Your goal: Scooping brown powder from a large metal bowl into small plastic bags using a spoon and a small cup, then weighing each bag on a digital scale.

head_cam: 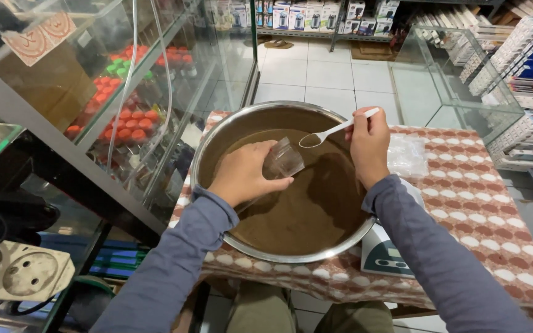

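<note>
While the left hand [242, 172] fingers wrap a small, light, likely slippery clear plastic cup [283, 161], the right hand [369, 145] fingers pinch a thin white plastic spoon [334, 131] by its handle over fine brown powder [303, 203].

Glass cabinet [124, 92] with red-capped jars [132, 123], patterned tablecloth [464, 185], digital scale [385, 253]

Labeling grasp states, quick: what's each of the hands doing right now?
Left hand: closed on a small clear cup.
Right hand: closed on a white plastic spoon.
</note>
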